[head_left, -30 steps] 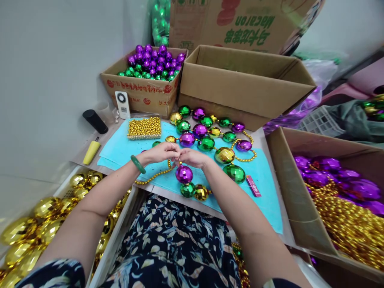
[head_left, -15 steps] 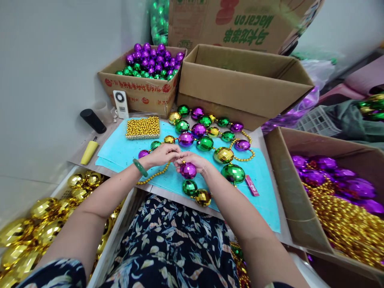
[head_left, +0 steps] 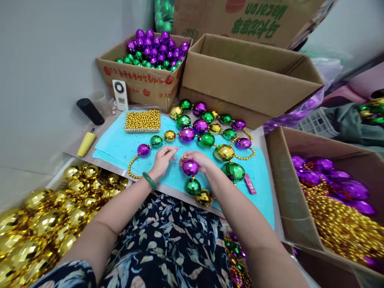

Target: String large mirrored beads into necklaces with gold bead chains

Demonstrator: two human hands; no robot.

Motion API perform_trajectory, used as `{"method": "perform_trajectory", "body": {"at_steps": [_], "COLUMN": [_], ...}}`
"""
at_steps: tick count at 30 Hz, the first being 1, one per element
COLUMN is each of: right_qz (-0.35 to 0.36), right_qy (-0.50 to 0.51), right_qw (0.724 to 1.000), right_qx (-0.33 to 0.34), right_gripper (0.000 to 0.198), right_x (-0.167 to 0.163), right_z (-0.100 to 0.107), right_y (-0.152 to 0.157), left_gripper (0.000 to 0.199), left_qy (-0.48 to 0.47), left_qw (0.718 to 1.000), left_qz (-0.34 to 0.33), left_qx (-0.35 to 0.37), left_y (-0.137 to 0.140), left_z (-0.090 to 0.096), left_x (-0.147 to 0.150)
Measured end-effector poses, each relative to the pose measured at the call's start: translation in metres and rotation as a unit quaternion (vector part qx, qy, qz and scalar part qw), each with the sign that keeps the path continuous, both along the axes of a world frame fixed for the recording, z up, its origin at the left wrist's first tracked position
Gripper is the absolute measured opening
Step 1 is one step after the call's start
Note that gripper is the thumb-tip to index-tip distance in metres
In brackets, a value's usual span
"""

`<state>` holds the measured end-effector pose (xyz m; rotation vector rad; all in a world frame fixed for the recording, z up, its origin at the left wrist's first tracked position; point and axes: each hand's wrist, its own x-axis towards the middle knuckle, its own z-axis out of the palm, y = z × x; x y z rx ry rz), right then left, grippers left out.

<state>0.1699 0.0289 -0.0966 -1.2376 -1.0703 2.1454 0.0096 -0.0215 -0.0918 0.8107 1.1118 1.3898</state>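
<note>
Flat turquoise sheet [head_left: 112, 146], purple bead [head_left: 190, 167] — glossy, faceted, touching right hand [head_left: 200, 160]

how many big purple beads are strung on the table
7 in view: one purple bead by the right hand, one at left, three in the middle, two at right near the gold loop. More may be hidden.

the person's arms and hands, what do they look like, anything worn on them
Left hand and right hand are ungloved. A smooth, round green bangle circles the left wrist. A dark navy fabric sleeve with pale leaf print covers the upper left arm; no right sleeve shows.
</note>
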Motion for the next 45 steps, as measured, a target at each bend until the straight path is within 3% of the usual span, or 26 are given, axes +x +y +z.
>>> {"method": "perform_trajectory", "body": {"at_steps": [3, 8, 14, 17, 23, 28, 31, 35, 45], "right_qz": [-0.032, -0.087, -0.151, -0.154, -0.133, -0.135, -0.123, -0.103, -0.103], "right_qy": [-0.043, -0.047, 0.062, 0.123, 0.084, 0.043, 0.029, 0.004, -0.085], "right_qw": [0.998, 0.993, 0.986, 0.98, 0.988, 0.99, 0.991, 0.993, 0.988], "right_qx": [-0.035, -0.056, -0.02, -0.011, -0.004, 0.03, 0.044, 0.051, 0.074], "right_gripper": [0.015, 0.017, 0.018, 0.02, 0.025, 0.025, 0.025, 0.025, 0.019], "right_x": [0.014, 0.037, 0.026, 0.016, 0.002, -0.004, -0.005, -0.004, 0.002], "right_z": [-0.007, -0.003, 0.008, 0.011, 0.005, 0.004, 0.007, 0.008, -0.011], "right_y": [0.001, 0.004, -0.01, -0.019, -0.027, -0.026, -0.026, -0.027, -0.021], "left_gripper": [0.018, 0.016, 0.016, 0.017, 0.012, 0.011, 0.013, 0.018, 0.021], "left_qy": [-0.102, -0.22, -0.183, -0.232, -0.34, -0.377, -0.365, -0.274, -0.125], "left_qw": [0.993, 0.973, 0.981, 0.969, 0.931, 0.918, 0.923, 0.954, 0.986], "left_qz": [0.053, 0.018, -0.007, -0.015, 0.011, 0.0, -0.008, -0.039, -0.052], "left_qx": [-0.015, -0.066, -0.069, -0.081, -0.135, -0.122, -0.123, -0.119, -0.099], "left_y": [-0.007, -0.018, -0.033, -0.036, -0.037, -0.035, -0.035, -0.037, -0.033], "left_z": [-0.004, -0.01, -0.016, -0.014, -0.015, -0.015, -0.011, -0.01, -0.022], "left_x": [0.008, 0.012, 0.023, 0.023, 0.023, 0.027, 0.027, 0.026, 0.032]}}
